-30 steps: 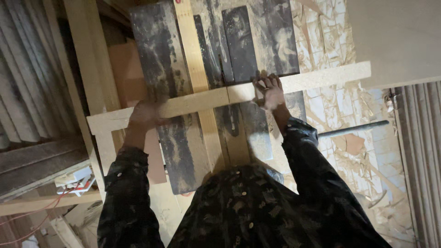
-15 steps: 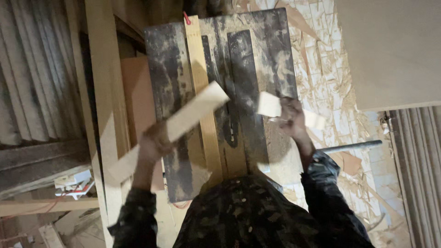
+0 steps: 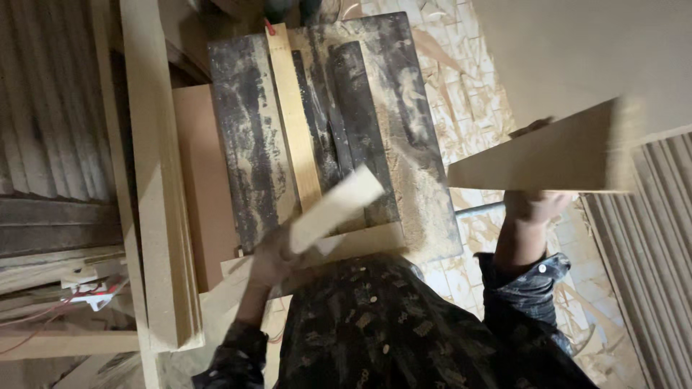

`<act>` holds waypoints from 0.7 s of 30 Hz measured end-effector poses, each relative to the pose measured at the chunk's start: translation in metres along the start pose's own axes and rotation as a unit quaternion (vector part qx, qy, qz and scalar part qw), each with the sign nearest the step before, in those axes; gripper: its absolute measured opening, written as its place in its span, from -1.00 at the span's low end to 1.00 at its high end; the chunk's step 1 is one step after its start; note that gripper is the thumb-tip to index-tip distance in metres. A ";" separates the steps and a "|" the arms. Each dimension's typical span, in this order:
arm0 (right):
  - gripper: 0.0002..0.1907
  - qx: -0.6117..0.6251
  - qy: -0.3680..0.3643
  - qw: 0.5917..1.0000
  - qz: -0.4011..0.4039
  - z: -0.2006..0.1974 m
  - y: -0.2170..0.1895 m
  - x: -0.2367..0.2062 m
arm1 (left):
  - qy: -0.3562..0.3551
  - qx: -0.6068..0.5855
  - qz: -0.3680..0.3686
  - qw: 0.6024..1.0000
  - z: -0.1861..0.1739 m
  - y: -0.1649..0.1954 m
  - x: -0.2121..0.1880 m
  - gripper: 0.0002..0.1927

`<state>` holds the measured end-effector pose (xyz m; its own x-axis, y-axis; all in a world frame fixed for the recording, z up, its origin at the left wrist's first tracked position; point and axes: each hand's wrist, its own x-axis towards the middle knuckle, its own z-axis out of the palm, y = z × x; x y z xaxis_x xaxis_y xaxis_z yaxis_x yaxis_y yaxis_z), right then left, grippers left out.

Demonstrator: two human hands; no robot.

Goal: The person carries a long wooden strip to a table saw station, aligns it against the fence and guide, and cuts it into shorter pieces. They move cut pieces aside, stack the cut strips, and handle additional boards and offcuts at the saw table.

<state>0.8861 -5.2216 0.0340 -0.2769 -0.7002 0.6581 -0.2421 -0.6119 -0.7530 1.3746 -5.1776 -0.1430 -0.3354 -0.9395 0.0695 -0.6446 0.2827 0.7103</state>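
My left hand (image 3: pixel 270 261) grips a short pale wooden offcut (image 3: pixel 335 207) that slants up and to the right over the near edge of the dusty dark saw table (image 3: pixel 238 144). Off to the right of the saw table, my right hand (image 3: pixel 537 205) holds a longer pale wooden board (image 3: pixel 548 155) raised close to the camera and blurred. A light wooden fence strip (image 3: pixel 292 108) lies lengthwise on the saw table, beside the dark blade slot (image 3: pixel 328 137).
Long pale planks (image 3: pixel 155 180) lean along the left of the saw table, with a brown panel (image 3: pixel 202 180) between them. Chipboard floor (image 3: pixel 476 101) with sawdust lies to the right. Ribbed panels (image 3: pixel 663 238) stand at the far right, and a large pale board (image 3: pixel 577 50) fills the upper right.
One second ago both hands pressed one long board across the saw table. It is now in two pieces; the left hand's piece has come nearer and the right hand's has swung up right.
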 end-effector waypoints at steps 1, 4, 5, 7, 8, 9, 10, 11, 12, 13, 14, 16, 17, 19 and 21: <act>-0.38 0.162 0.036 0.985 0.048 0.000 -0.009 0.006 | 0.034 -0.026 -0.016 0.999 -0.014 0.012 0.006 -0.12; -0.15 0.243 0.061 0.968 0.024 0.011 -0.034 0.018 | 0.138 -0.112 -0.011 0.984 -0.044 0.056 0.022 -0.11; -0.11 0.253 0.046 0.966 0.009 0.018 -0.038 0.024 | 0.180 -0.142 0.033 0.973 -0.049 0.072 0.031 -0.13; -0.05 0.318 0.002 0.948 0.005 0.033 -0.046 0.034 | 0.157 -0.248 0.140 0.946 -0.056 0.097 0.061 -0.08; -0.04 0.320 0.002 0.947 0.017 0.042 -0.050 0.032 | 0.144 -0.230 0.152 0.950 -0.055 0.110 0.072 -0.08; -0.03 0.323 0.002 0.946 0.030 0.051 -0.052 0.031 | 0.131 -0.213 0.163 0.954 -0.049 0.122 0.083 -0.08; -0.03 0.309 0.015 0.950 0.045 0.065 -0.050 0.025 | 0.131 -0.219 0.218 0.942 -0.040 0.134 0.101 -0.11; -0.03 0.295 0.027 0.953 0.060 0.078 -0.048 0.018 | 0.130 -0.225 0.274 0.926 -0.028 0.145 0.115 -0.14; -0.04 0.316 0.023 0.945 0.075 0.090 -0.042 0.014 | 0.099 -0.245 0.239 0.934 -0.014 0.156 0.121 -0.11; -0.12 0.264 0.043 0.959 0.089 0.103 -0.035 0.006 | 0.067 -0.264 0.205 0.940 -0.001 0.164 0.127 -0.07; -0.19 0.211 0.063 0.970 0.103 0.112 -0.027 -0.002 | 0.039 -0.240 0.189 0.951 0.010 0.167 0.128 -0.07; -0.15 0.096 0.026 0.994 0.055 0.122 -0.011 -0.017 | -0.021 -0.193 0.153 0.969 0.032 0.171 0.126 -0.08; -0.15 0.084 0.027 0.996 0.031 0.119 -0.003 -0.022 | 0.010 -0.196 0.158 0.968 0.042 0.171 0.125 -0.07; -0.13 0.061 0.025 0.998 -0.013 0.114 0.013 -0.032 | 0.073 -0.200 0.165 0.963 0.057 0.168 0.124 -0.04; -0.17 -0.096 0.038 0.992 -0.068 0.107 0.026 -0.038 | 0.054 -0.204 0.150 0.966 0.067 0.163 0.126 -0.07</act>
<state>0.9900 -5.2505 -0.0111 -0.2977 -0.5812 0.7574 -0.4526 -0.6127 -0.6480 1.1810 -5.2373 -0.0650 -0.3773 -0.8480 0.3722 -0.1971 0.4663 0.8624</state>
